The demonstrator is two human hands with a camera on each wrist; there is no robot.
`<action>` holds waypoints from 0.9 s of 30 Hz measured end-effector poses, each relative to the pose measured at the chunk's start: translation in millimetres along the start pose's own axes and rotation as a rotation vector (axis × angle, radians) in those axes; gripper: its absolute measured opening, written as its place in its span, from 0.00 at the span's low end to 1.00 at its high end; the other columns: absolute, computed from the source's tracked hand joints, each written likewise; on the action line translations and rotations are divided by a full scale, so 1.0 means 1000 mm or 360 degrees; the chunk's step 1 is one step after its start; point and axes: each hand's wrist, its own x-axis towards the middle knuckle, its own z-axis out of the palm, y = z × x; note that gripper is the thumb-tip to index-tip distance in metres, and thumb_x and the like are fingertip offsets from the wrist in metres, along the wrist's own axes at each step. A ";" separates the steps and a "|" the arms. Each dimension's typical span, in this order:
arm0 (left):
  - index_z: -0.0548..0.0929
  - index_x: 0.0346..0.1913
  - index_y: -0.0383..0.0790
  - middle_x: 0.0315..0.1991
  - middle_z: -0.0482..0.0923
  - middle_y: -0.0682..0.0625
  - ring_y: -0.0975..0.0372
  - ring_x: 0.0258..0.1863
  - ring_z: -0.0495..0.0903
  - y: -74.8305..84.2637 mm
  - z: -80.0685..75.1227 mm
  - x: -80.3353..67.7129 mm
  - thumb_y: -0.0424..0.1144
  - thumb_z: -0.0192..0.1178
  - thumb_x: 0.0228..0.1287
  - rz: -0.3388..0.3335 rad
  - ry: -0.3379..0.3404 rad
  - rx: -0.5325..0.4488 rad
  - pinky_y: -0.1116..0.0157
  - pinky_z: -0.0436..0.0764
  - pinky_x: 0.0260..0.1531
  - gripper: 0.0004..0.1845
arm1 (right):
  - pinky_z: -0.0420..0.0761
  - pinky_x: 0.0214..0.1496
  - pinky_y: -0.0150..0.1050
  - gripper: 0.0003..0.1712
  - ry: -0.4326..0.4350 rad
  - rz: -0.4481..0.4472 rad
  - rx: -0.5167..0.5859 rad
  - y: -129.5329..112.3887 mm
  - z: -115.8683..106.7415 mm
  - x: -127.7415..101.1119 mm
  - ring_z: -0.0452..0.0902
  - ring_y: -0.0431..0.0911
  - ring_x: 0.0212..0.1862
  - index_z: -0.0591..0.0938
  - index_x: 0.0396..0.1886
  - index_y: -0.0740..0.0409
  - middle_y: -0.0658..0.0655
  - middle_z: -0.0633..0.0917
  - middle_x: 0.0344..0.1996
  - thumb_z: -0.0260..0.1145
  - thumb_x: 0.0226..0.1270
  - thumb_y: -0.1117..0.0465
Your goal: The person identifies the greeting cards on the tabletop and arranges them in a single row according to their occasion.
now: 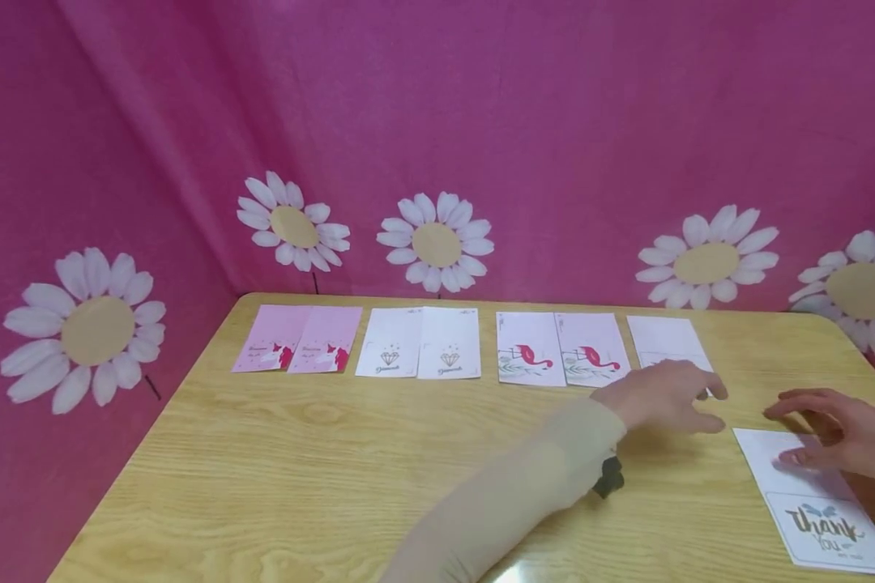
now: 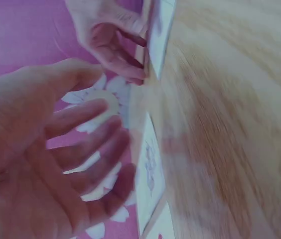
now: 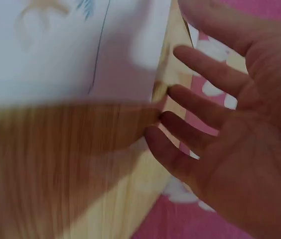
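My left hand (image 1: 663, 397) reaches across the table, fingers spread and loosely bent, over the lower part of a white card (image 1: 663, 334) at the right end of the row. Its palm is bare in the left wrist view. Near the table's right side, my right hand (image 1: 846, 433) is over the upper part of a white "Thank You" card (image 1: 820, 518), its thumb overlapping the card. In the right wrist view, the relaxed fingers (image 3: 195, 99) of that hand extend past the card's edge, with nothing gripped between them.
Left of the white card lie two flamingo cards (image 1: 528, 352), two diamond cards (image 1: 448, 344) and two pink cards (image 1: 324, 340), along the back edge of the wooden table (image 1: 321, 486). A pink curtain (image 1: 554, 146) with large daisies hangs behind and at the left.
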 end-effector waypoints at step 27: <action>0.78 0.67 0.58 0.61 0.78 0.68 0.78 0.59 0.74 -0.018 0.024 -0.024 0.55 0.59 0.71 0.0065 0.0001 0.0007 0.81 0.71 0.58 0.23 | 0.72 0.58 0.46 0.54 0.0506 -0.0344 -0.0257 -0.058 0.035 -0.016 0.67 0.65 0.50 0.70 0.48 0.63 0.72 0.72 0.51 0.90 0.21 0.46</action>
